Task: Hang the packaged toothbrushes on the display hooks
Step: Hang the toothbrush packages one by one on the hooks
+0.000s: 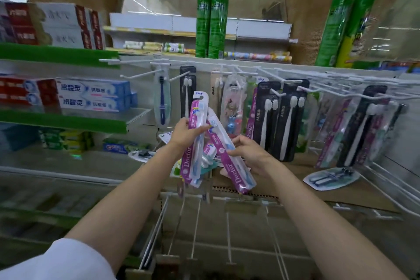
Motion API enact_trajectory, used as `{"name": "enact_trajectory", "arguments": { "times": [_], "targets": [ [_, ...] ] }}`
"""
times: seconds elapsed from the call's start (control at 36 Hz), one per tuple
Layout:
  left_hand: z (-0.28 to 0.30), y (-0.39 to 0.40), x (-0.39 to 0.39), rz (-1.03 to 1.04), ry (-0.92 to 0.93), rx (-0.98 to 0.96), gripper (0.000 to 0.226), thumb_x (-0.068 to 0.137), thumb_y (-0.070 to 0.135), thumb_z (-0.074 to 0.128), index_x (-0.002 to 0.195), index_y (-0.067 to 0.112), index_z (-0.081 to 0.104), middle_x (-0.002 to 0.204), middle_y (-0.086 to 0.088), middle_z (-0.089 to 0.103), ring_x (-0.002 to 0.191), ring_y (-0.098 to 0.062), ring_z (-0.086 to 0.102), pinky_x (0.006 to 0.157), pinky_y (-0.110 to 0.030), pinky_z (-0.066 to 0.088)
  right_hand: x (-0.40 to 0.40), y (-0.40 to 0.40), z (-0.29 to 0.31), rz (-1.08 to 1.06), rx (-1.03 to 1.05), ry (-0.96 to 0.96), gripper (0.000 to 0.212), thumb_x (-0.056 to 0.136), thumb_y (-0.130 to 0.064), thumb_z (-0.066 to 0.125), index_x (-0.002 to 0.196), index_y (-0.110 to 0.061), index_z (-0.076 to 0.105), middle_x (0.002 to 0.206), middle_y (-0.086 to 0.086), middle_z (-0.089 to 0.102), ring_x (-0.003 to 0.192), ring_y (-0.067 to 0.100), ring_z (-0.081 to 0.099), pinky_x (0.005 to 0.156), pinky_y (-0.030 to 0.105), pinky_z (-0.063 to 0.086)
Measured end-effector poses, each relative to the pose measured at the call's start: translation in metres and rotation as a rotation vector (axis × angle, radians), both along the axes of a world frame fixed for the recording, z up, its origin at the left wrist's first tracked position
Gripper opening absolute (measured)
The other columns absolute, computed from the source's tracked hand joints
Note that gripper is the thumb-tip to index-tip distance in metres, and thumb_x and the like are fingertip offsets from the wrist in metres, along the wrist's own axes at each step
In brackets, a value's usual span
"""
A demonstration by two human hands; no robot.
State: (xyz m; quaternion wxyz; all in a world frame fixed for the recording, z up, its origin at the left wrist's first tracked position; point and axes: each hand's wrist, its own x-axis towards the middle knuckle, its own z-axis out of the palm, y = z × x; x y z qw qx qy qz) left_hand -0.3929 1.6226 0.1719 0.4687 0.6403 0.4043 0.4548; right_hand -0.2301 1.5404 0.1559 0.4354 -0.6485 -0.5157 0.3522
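My left hand (pixel 184 132) grips a purple-and-white packaged toothbrush (pixel 197 134), held nearly upright with its hang hole at the top. My right hand (pixel 249 152) holds a second purple toothbrush pack (pixel 229 157), tilted with its lower end toward the right. More purple packs (pixel 209 154) show between and behind the two. White display hooks (pixel 141 75) jut from the rail above; some are bare, others carry hanging toothbrush packs (pixel 286 120).
Toothpaste boxes (pixel 91 94) fill the shelves at left. Green spray cans (pixel 211 20) stand on the top shelf. A razor pack (pixel 330 179) lies on the cardboard ledge at right. Bare long hooks (pixel 195 227) project toward me below my hands.
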Motion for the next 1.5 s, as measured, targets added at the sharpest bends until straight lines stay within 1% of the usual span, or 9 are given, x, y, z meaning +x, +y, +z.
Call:
{"name": "enact_trajectory", "arguments": {
  "times": [0.08, 0.31, 0.58, 0.67, 0.83, 0.97, 1.14, 1.22, 1.5],
  "targets": [
    [0.0, -0.002, 0.002, 0.014, 0.018, 0.016, 0.029, 0.086, 0.029, 0.064, 0.103, 0.013, 0.047, 0.103, -0.006, 0.059, 0.093, -0.023, 0.058, 0.078, -0.033, 0.045, 0.003, -0.003, 0.0, -0.034, 0.003, 0.008, 0.014, 0.09, -0.009, 0.057, 0.089, -0.014, 0.044, 0.097, 0.005, 0.061, 0.082, 0.016, 0.06, 0.063, 0.03, 0.044],
    [0.005, -0.011, 0.007, -0.079, 0.102, 0.089, 0.025, 0.087, 0.016, 0.063, 0.108, 0.007, 0.051, 0.096, -0.004, 0.056, 0.078, -0.013, 0.055, 0.059, -0.021, 0.04, 0.012, -0.004, 0.002, -0.135, 0.127, 0.084, 0.023, 0.089, -0.01, 0.061, 0.101, -0.012, 0.042, 0.111, 0.01, 0.057, 0.106, 0.027, 0.06, 0.097, 0.05, 0.047],
    [0.023, -0.012, 0.019, -0.119, 0.075, 0.205, 0.031, 0.087, 0.015, 0.064, 0.114, 0.006, 0.054, 0.101, -0.005, 0.062, 0.084, -0.014, 0.058, 0.06, -0.019, 0.044, 0.012, -0.003, 0.023, -0.182, 0.267, -0.046, 0.02, 0.092, -0.014, 0.057, 0.104, -0.013, 0.042, 0.106, 0.01, 0.062, 0.099, 0.025, 0.062, 0.092, 0.045, 0.05],
    [0.022, -0.009, 0.021, -0.117, 0.05, 0.189, 0.027, 0.088, 0.014, 0.062, 0.112, 0.006, 0.054, 0.096, -0.002, 0.06, 0.079, -0.01, 0.057, 0.06, -0.019, 0.044, 0.012, -0.002, 0.026, -0.163, 0.256, -0.088, 0.018, 0.093, -0.016, 0.058, 0.104, -0.013, 0.044, 0.105, 0.008, 0.061, 0.092, 0.02, 0.061, 0.077, 0.032, 0.051],
    [0.018, -0.006, 0.03, -0.173, -0.083, 0.089, 0.011, 0.093, 0.014, 0.055, 0.083, 0.013, 0.05, 0.083, -0.003, 0.058, 0.075, -0.018, 0.058, 0.084, -0.047, 0.052, 0.013, 0.003, 0.027, -0.169, 0.244, -0.13, 0.016, 0.094, -0.022, 0.056, 0.103, -0.017, 0.044, 0.105, 0.008, 0.064, 0.093, 0.022, 0.064, 0.067, 0.03, 0.049],
    [0.021, -0.002, 0.037, -0.214, -0.123, 0.11, 0.003, 0.094, 0.016, 0.053, 0.093, 0.013, 0.052, 0.09, -0.002, 0.062, 0.084, -0.02, 0.062, 0.078, -0.036, 0.053, 0.015, 0.01, 0.027, -0.191, 0.224, -0.15, 0.018, 0.094, -0.026, 0.055, 0.108, -0.019, 0.045, 0.103, 0.004, 0.064, 0.092, 0.019, 0.065, 0.074, 0.033, 0.052],
    [0.024, 0.006, 0.041, -0.187, -0.192, 0.046, 0.008, 0.096, 0.015, 0.049, 0.099, 0.008, 0.051, 0.079, -0.002, 0.058, 0.068, -0.012, 0.057, 0.054, -0.018, 0.048, 0.015, 0.016, 0.027, -0.194, 0.213, -0.143, 0.017, 0.095, -0.026, 0.053, 0.108, -0.019, 0.044, 0.103, 0.004, 0.064, 0.089, 0.017, 0.064, 0.06, 0.025, 0.047],
    [0.02, 0.02, 0.042, -0.115, -0.133, -0.018, 0.01, 0.096, 0.02, 0.051, 0.089, 0.013, 0.052, 0.089, -0.009, 0.059, 0.079, -0.022, 0.059, 0.073, -0.037, 0.054, 0.016, 0.022, 0.026, -0.208, 0.216, -0.191, 0.014, 0.096, -0.024, 0.051, 0.107, -0.018, 0.043, 0.099, 0.001, 0.06, 0.082, 0.013, 0.058, 0.056, 0.021, 0.042],
    [0.03, 0.041, 0.051, -0.099, -0.044, -0.104, 0.019, 0.093, 0.024, 0.055, 0.101, 0.007, 0.056, 0.09, -0.01, 0.06, 0.079, -0.022, 0.06, 0.078, -0.04, 0.053, 0.021, 0.038, 0.028, -0.259, 0.136, -0.251, 0.018, 0.098, -0.027, 0.044, 0.114, -0.022, 0.041, 0.113, 0.01, 0.062, 0.098, 0.025, 0.061, 0.082, 0.036, 0.048]
  ]
}}
